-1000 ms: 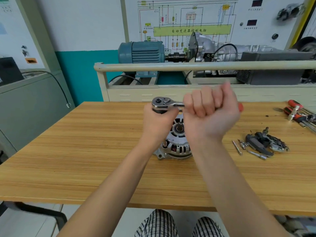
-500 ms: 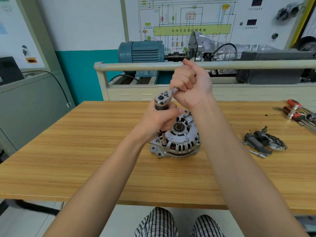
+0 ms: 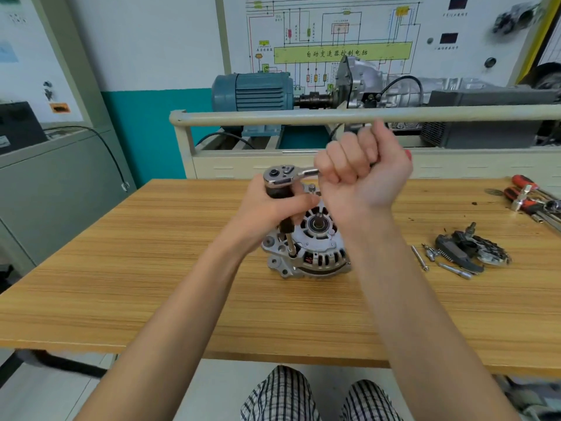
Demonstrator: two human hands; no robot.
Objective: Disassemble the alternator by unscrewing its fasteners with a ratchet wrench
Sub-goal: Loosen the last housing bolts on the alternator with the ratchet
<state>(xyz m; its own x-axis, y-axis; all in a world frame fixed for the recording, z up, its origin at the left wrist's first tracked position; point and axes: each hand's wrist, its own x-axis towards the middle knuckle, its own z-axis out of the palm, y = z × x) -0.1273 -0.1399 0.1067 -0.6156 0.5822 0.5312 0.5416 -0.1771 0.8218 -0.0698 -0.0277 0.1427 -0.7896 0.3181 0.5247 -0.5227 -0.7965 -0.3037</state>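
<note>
The fingers (image 3: 343, 161) of the right hand (image 3: 364, 174) are curled tight round the handle of the ratchet wrench (image 3: 283, 175), so that only the chrome head and a short neck of it show; the left hand (image 3: 270, 208) wraps the black extension just under that head, steadying it upright. In the head view, the only one given, the extension runs down to a socket seated on a fastener at the near-left rim of the alternator (image 3: 315, 250), which stands on the wooden table (image 3: 151, 268) in front of the person, between the two forearms. Half a second ago the handle pointed away and upward toward the rail; now it lies nearly level, pointing to the right, so the right hand has swung it through part of a turn (the alternator itself has turned a little on the table too). That reads as one stroke in a run of ratcheting strokes, the bolt probably still being backed out. Loose bolts (image 3: 420, 258) and removed parts (image 3: 473, 252) lie well apart to the right.
</note>
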